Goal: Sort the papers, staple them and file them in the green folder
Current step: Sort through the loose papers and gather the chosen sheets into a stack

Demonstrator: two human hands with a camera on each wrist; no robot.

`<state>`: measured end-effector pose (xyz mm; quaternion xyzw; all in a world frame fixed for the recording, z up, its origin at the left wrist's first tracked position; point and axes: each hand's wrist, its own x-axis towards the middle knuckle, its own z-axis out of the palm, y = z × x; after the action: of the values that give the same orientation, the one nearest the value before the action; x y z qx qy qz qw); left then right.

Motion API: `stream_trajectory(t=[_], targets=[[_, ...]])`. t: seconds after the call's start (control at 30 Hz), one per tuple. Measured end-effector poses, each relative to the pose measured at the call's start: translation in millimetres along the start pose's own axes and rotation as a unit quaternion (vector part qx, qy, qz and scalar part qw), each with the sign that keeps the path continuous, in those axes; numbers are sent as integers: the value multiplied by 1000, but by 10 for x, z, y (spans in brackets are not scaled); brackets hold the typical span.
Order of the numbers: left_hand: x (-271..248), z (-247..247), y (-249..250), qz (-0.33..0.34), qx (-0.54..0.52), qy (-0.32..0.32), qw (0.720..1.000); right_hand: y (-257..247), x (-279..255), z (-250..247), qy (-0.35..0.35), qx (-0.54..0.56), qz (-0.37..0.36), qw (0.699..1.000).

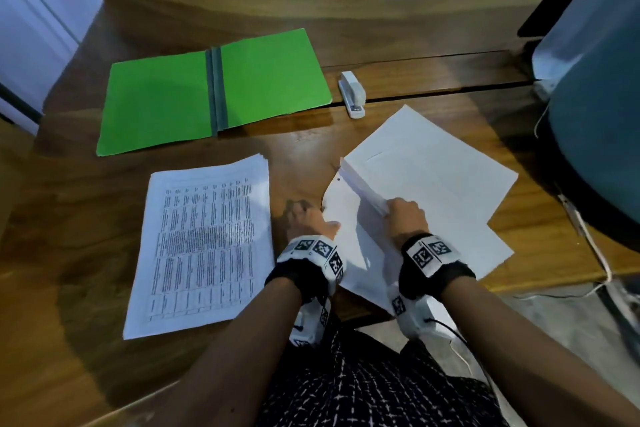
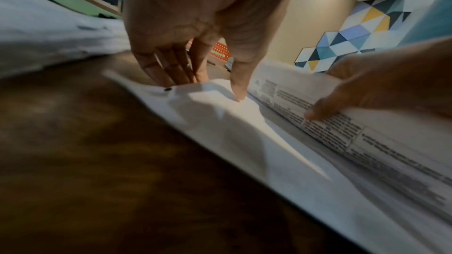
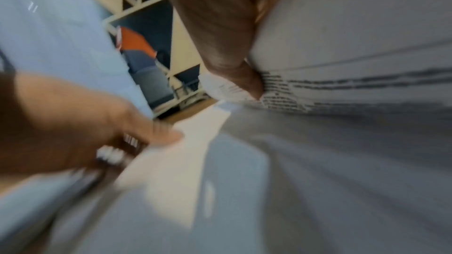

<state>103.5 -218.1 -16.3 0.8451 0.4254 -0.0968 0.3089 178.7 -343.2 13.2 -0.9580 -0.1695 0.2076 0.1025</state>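
I have the loose papers (image 1: 433,184) at about four o'clock on the desk (image 1: 381,31), lying blank side up and fanned out of square. My right hand (image 1: 405,215) is curled round a lifted bundle of sheets (image 1: 363,189), thumb on the printed face in the right wrist view, tilting it up on edge. My left hand (image 1: 308,218) sits at the pile's near-left corner; in the left wrist view its thumb (image 2: 238,84) presses down on the top sheet while the fingers (image 2: 168,69) tuck at the edge, so it pinches that corner, which is already buckled into a crease.

At eight o'clock lies the printed stack (image 1: 204,246), face up and fairly square, well apart from my hands. The green folder (image 1: 214,90) lies open at eleven o'clock, nothing in it. The stapler (image 1: 352,94) rests just beside the folder's right edge, near twelve o'clock, untouched.

What worries me:
- The bundle is held by one short edge only; if my grip slackens the sheets could splay and slide back into the pile, out of order.
- The creased corner under my left thumb may fold over or tear if I pull the bundle away while pressing.
- The bottom sheets overhang the desk's near edge at five o'clock, so a careless drag could send them off onto my lap.
- Stapling before squaring the edges would fix the skew for good.
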Motion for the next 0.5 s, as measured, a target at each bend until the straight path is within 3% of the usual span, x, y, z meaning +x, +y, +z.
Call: stream_trajectory(t=[0.13,0.2,0.3,0.37,0.43,0.5], targets=[[-1,120,151,13,-6,-12,1000,122,31,-422,50,142,-20,988],[7,70,211,12,-54,-16,998,151,-21,-668,77,256,-60,962],[10,-189,235,6,-116,43,992,219,-104,-1046,94,513,-113,846],[41,-491,244,5,-166,100,981,320,-92,-1195,98,620,-113,770],[33,-891,293,5,-211,151,966,437,-20,-1186,97,635,-84,762],[-51,-1287,381,48,-226,240,943,547,120,-1028,82,611,-28,787]])
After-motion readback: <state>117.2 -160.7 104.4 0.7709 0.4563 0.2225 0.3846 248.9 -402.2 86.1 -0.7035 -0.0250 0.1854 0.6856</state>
